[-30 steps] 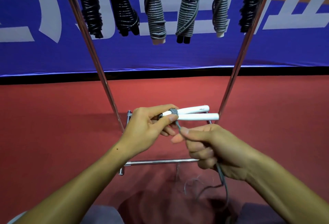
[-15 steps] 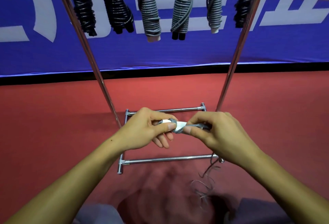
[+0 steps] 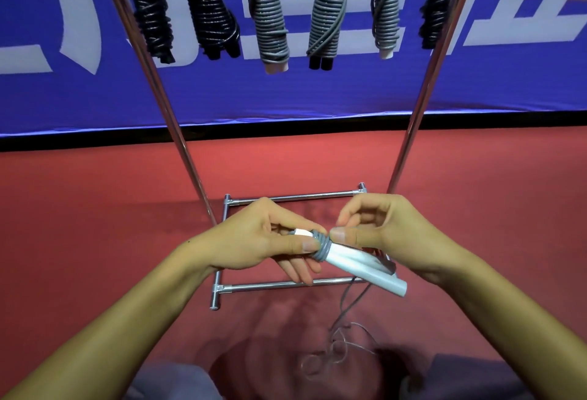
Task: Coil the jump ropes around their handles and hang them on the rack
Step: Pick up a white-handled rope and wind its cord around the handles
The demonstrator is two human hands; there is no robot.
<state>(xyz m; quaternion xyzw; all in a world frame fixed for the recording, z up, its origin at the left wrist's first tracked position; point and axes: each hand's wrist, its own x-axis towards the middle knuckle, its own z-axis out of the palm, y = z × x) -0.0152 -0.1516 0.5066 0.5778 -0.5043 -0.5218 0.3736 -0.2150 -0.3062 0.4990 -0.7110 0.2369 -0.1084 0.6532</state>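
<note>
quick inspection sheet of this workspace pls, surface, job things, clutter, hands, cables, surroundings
surface: red floor, rack base bars resting on it
job's things: white handles held together, a few grey coils at one end; six coiled ropes hang on the rack, three black, three grey
clutter: nothing seen
hands: left hand grips the coiled end of the handles, thumb against the wraps; right hand pinches by the coils, thumb tip at the wraps
cables: loose grey rope trails from the handles to a tangle on the floor
surroundings: blue banner with white lettering behind the rack
</note>
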